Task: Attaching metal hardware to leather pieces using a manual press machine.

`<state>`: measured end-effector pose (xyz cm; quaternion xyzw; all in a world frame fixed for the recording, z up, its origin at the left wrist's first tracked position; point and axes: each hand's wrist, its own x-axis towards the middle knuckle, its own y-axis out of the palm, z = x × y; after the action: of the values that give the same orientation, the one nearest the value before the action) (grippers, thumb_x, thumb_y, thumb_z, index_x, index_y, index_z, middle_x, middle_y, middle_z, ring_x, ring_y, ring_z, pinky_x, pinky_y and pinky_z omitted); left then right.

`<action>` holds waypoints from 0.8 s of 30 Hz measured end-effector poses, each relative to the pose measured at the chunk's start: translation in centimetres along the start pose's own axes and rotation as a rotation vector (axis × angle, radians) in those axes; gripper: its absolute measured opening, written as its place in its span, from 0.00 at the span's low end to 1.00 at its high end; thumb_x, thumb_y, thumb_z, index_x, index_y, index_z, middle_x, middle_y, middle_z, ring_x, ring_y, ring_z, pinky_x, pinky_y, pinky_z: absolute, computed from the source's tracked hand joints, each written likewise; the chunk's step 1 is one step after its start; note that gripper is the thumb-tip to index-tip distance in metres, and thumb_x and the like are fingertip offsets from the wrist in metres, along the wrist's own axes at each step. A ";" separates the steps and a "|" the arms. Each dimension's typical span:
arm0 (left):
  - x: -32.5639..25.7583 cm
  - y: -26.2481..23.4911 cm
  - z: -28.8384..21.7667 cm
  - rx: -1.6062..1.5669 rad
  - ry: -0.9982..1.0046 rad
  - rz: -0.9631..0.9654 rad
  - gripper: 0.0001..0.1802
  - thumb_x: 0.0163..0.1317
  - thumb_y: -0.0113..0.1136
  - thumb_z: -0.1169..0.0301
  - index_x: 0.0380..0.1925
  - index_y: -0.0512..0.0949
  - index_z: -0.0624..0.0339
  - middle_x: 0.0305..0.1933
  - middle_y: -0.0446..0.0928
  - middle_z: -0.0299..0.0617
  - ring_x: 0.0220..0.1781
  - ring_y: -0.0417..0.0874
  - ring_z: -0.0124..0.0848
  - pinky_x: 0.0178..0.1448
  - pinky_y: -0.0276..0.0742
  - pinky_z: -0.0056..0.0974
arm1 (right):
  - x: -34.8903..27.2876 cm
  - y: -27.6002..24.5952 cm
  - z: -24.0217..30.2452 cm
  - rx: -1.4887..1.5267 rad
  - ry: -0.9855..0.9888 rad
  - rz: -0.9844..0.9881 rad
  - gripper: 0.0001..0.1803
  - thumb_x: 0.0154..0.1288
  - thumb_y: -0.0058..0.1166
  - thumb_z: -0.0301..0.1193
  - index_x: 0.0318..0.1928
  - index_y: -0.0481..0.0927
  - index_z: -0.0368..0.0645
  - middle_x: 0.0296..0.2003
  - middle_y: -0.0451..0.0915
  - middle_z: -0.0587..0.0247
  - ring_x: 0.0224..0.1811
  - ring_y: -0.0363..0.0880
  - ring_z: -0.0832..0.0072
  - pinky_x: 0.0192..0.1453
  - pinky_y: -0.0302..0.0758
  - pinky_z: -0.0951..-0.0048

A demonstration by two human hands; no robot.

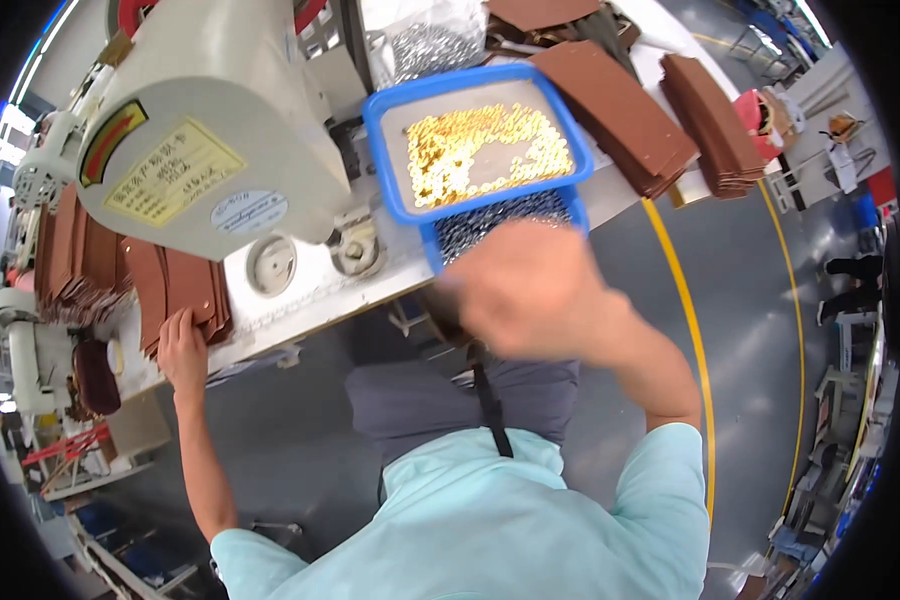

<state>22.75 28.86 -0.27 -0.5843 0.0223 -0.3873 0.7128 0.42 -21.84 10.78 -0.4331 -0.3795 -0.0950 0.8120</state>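
My left hand [183, 352] lies at the table's near edge, its fingers stretched over a stack of brown leather-like strips [178, 285]. My right hand [530, 290] is blurred by motion. It looks closed, hangs in front of the blue trays and hides part of the lower one. A dark smear shows at its fingertips; I cannot make out what it is. The upper blue tray [378, 150] holds many small gold-coloured metal fittings [485, 140]. Beneath it, the lower blue tray [577, 205] carries dark metal fittings [505, 218].
A large pale grey press machine [300, 150] stands over the left part of the white table [315, 312]. Its round die holder [357, 247] sits near the front edge, beside a round metal cup [271, 265]. More brown pieces [615, 110] lie behind right, near a bag of silvery parts [430, 50].
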 end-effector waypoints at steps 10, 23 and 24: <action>0.6 1.3 -1.1 0.127 -0.056 -0.223 0.15 0.62 0.60 0.76 0.49 0.80 0.55 0.51 0.83 0.40 0.55 0.83 0.40 0.60 0.74 0.45 | -6.4 -10.4 -18.9 -0.811 0.680 0.128 0.37 0.56 0.70 0.50 0.62 0.80 0.41 0.57 0.81 0.46 0.60 0.80 0.51 0.67 0.75 0.55; 9.4 -1.6 4.2 -0.477 -0.727 -0.608 0.11 0.76 0.54 0.69 0.52 0.79 0.61 0.44 0.85 0.52 0.42 0.87 0.48 0.47 0.80 0.45 | -8.6 -11.8 -21.9 -0.791 0.824 0.337 0.30 0.69 0.60 0.47 0.66 0.78 0.44 0.68 0.75 0.47 0.69 0.75 0.51 0.71 0.71 0.56; 9.8 -2.4 4.4 -0.582 -0.841 -0.604 0.11 0.76 0.55 0.70 0.52 0.80 0.61 0.43 0.85 0.51 0.40 0.87 0.45 0.46 0.80 0.42 | -8.6 -11.7 -21.8 -0.794 0.829 0.339 0.30 0.70 0.60 0.47 0.66 0.78 0.44 0.68 0.74 0.47 0.69 0.74 0.51 0.71 0.71 0.56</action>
<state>30.51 26.76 7.29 -0.8395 -0.3238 -0.2862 0.3293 0.45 -47.35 4.76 -0.6849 0.1080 -0.2597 0.6722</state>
